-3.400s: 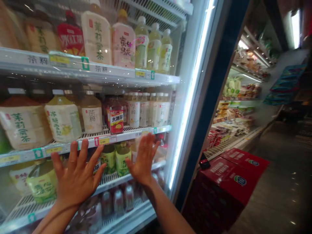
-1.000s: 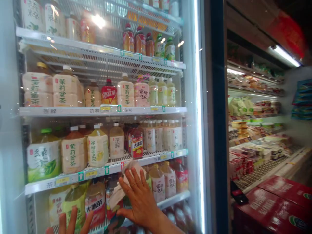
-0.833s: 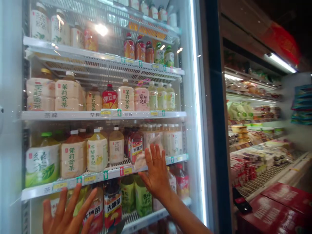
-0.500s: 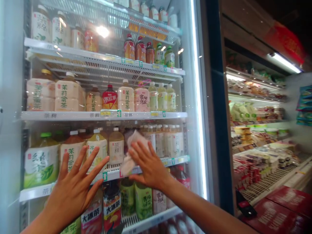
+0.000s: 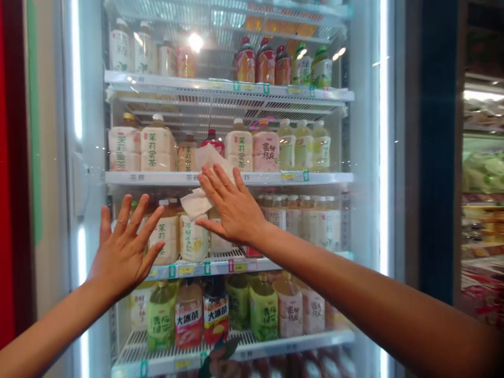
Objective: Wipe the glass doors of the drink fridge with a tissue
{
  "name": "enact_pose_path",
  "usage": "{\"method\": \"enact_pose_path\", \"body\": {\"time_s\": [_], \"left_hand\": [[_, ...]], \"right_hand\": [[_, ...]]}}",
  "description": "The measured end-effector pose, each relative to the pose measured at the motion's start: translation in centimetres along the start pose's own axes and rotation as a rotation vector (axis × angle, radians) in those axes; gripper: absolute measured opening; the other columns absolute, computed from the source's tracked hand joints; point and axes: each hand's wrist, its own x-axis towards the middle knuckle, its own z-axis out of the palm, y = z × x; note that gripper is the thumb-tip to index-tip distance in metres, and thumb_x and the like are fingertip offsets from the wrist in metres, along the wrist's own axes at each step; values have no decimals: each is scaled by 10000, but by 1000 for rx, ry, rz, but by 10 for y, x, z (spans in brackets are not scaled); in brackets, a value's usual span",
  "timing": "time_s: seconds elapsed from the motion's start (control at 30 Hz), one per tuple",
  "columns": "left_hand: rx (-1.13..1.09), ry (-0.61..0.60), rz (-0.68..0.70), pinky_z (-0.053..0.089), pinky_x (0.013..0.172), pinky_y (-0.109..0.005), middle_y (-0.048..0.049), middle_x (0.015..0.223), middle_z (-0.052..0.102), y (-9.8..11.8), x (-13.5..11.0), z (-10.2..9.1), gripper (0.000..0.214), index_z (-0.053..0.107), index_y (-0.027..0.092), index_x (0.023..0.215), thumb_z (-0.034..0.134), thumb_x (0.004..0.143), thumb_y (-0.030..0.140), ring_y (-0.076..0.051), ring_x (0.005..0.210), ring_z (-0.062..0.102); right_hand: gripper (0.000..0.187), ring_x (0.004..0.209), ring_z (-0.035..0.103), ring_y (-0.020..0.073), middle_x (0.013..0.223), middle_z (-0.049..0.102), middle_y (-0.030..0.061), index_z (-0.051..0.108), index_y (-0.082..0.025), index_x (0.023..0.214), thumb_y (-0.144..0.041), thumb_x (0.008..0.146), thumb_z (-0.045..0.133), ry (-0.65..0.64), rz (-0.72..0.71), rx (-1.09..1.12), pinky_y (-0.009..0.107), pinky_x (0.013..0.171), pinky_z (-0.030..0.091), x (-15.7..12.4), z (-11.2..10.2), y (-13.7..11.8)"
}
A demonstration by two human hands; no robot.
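Observation:
My right hand [image 5: 234, 207] presses a crumpled white cloth [image 5: 196, 202] against the glass door [image 5: 364, 220] of a drinks fridge. Its fingers lie flat over the cloth, whose edges stick out above and to the left. Lower on the left, my left hand [image 5: 122, 252] is open with fingers spread, holding nothing; it is at the glass, though contact is hard to make out. Bottled teas stand behind the door, among them a red-capped bottle [image 5: 212, 137] partly covered by the cloth and a lemon-labelled bottle [image 5: 193, 239] between the hands.
Several wire shelves [image 5: 157, 178] hold rows of bottles behind the glass. Bright light strips [image 5: 384, 157] run down both sides of the door. A dark post [image 5: 439, 157] stands at the right, with an open chilled display [image 5: 482, 173] beyond it. A red panel [image 5: 13, 131] edges the left.
The view has swung left and come to face the fridge squarely. My right hand has moved the cloth up and left across the glass, from the third shelf to the shelf edge above.

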Motion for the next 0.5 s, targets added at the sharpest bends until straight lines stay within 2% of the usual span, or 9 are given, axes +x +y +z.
{"method": "enact_pose_path", "body": {"time_s": [0.03,0.13,0.2,0.27,0.33,0.37,0.4,0.43,0.5], "left_hand": [[-8,-2,-22,-112,1280,-586,2,1747,3,-5,-3,-2,728,64,389,1625,406,1002,549,-305,1613,-36],[-21,-8,-61,-79,1284,-609,-8,1748,2,-15,-9,-6,738,36,380,1627,409,1007,525,-323,1611,-20],[-13,-22,-63,-58,1287,-620,-2,1749,-6,-20,-11,-9,736,31,387,1625,421,1010,495,-329,1610,-10],[-17,-33,-60,-56,1284,-633,4,1748,-18,-23,-11,-11,742,32,401,1623,431,1006,500,-337,1608,-16],[-24,-33,-75,-52,1278,-654,1,1747,-33,-24,-9,-11,742,26,407,1622,429,1005,501,-346,1607,-28],[-29,-31,-89,-43,1275,-666,-3,1746,-41,-24,-7,-10,743,23,405,1622,429,1006,497,-351,1606,-32],[-32,-26,-101,-33,1274,-674,-6,1746,-43,-23,-6,-8,737,24,405,1622,424,1009,488,-353,1607,-29],[-38,-19,-106,-28,1273,-676,-6,1746,-40,-21,-4,-7,729,31,406,1622,419,1010,486,-354,1607,-24],[-71,5,-100,-39,1278,-659,2,1747,-24,-15,0,-3,722,58,411,1621,414,1003,526,-350,1610,-12]], "right_hand": [[969,1611,89,326,1725,164,140,180,-82,1631,-760,966,374,-19,-69,0,614,1302,60,6,2,-8],[927,1609,139,260,1724,206,60,235,-139,1627,-768,960,367,-149,-449,10,545,1323,94,15,5,-36],[876,1608,142,235,1723,218,30,243,-158,1628,-735,979,352,-199,-545,4,505,1329,97,28,3,-39],[868,1612,120,257,1728,204,54,209,-141,1634,-702,990,365,-165,-414,-4,518,1325,61,49,-1,-26],[898,1611,91,307,1731,180,104,163,-104,1635,-696,993,370,-73,-148,-14,580,1306,14,66,-5,-12],[915,1610,81,325,1731,168,121,152,-93,1634,-707,989,366,-33,-52,-20,608,1294,-4,68,-5,-8],[928,1610,78,330,1732,163,125,155,-95,1632,-726,983,359,-10,-20,-27,624,1288,-18,65,-5,-7],[936,1611,80,321,1731,166,117,170,-107,1631,-749,974,350,-9,-55,-34,626,1288,-26,56,-3,-9],[934,1612,106,282,1727,193,81,224,-140,1625,-784,957,335,-55,-276,-40,598,1303,-22,28,1,-13]]}}
